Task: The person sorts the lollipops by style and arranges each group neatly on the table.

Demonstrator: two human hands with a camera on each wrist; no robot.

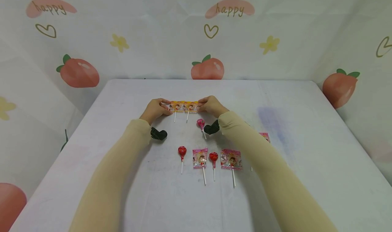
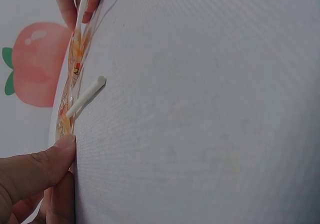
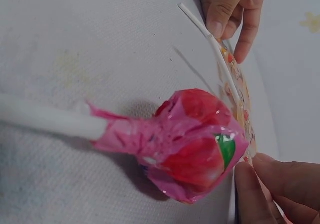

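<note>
Two lollipops in flat yellow-orange wrappers, a left one (image 1: 176, 106) and a right one (image 1: 191, 106), lie side by side toward the far part of the table, sticks pointing at me. My left hand (image 1: 156, 110) pinches the outer edge of the left wrapper with thumb and fingers; the left wrist view shows that thumb (image 2: 64, 143) on it. At the opposite end, my right hand (image 1: 212, 106) pinches the right wrapper's edge. Just nearer than the right hand lies a round pink-wrapped lollipop (image 1: 200, 123), large in the right wrist view.
Nearer on the white table (image 1: 165, 198) lie two round red lollipops (image 1: 182, 151) (image 1: 213, 156) and two flat pink-wrapped ones (image 1: 200, 157) (image 1: 231, 159). My right sleeve (image 1: 263, 157) partly covers another pink wrapper (image 1: 265, 136). A peach-printed cloth (image 1: 171, 55) hangs behind.
</note>
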